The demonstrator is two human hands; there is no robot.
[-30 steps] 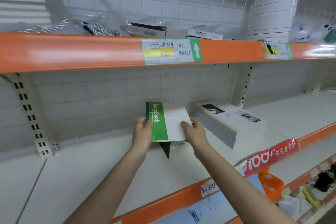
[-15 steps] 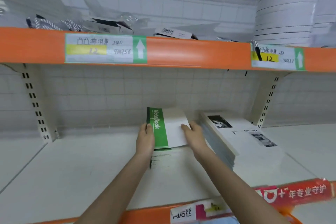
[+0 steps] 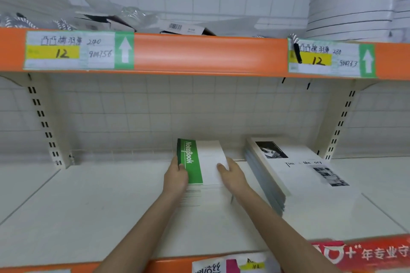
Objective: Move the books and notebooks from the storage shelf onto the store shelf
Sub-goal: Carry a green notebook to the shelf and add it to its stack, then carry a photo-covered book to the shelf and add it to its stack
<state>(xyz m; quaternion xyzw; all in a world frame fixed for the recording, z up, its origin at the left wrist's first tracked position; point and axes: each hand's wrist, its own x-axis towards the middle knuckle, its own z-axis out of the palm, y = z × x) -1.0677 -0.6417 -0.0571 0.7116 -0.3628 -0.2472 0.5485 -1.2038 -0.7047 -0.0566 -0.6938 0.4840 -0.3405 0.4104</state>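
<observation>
The notebooks sit stacked on the white shelf, long axis running away from the person, green spine leftward. The left hand grips the spine edge; the right hand grips the opposite edge. Just right of it lies a pile of books.
</observation>
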